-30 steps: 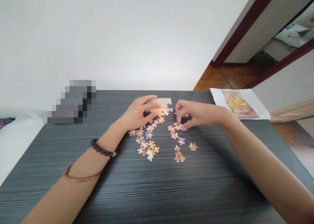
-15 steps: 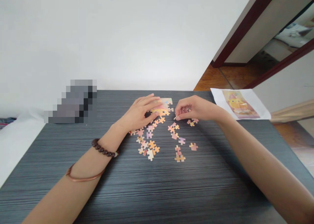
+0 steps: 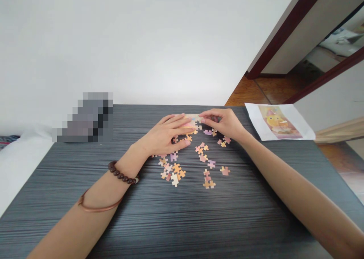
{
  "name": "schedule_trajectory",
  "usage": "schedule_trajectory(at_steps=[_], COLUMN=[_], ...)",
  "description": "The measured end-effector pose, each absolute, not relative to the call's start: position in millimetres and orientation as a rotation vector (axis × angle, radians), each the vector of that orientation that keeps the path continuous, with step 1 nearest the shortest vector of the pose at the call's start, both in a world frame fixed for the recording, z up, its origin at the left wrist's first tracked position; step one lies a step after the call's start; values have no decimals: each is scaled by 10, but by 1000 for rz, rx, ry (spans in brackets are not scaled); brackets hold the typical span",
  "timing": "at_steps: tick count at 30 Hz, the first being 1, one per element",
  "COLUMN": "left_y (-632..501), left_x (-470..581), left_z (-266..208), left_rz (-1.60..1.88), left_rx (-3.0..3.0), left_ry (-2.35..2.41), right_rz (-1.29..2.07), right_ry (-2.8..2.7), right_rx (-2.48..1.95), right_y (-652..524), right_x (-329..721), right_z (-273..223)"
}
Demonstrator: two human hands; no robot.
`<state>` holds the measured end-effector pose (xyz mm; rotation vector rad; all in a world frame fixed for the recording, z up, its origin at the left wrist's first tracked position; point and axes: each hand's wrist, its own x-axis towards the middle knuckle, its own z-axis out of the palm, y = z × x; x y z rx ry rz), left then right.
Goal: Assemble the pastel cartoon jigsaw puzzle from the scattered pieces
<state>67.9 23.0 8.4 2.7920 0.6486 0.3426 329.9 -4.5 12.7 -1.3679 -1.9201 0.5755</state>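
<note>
1. Resting palm down with its fingers spread, the left grip (image 3: pixel 166 134) covers most of the joined puzzle (image 3: pixel 195 119), near the middle of the frame.
2. The right grip (image 3: pixel 224 122) is narrow. Its thumb and pointing finger are close together, and they seem to pinch a pale piece (image 3: pixel 199 118), though it is very small to see.
3. From the right grip, the joined puzzle lies to the left in the frame. The pale piece is at the puzzle's top right corner.
4. That corner is nearer to the right grip, but the left fingers reach close to it too.
5. The bit of puzzle that shows is a strip going from left to right. I cannot tell its whole shape, because the left grip hides it.
6. Loose pieces (image 3: pixel 175 169) lie lower in the frame on the dark bench (image 3: pixel 170 221), and a paper (image 3: pixel 300 117) with a picture lies at the right.
</note>
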Motion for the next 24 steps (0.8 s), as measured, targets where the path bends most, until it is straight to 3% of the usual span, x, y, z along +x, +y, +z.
schedule_trajectory(at_steps=[10,24], left_y=[215,212], left_x=[715,733], left_z=[108,113], left_rz=[362,359], left_rx=[2816,2806], left_ry=[662,665], right_rz=[276,294], right_ry=[-2011,-2015], right_rx=[-1250,-1338], right_y=[-35,-16], right_x=[3232,3228], right_z=[-39,-64])
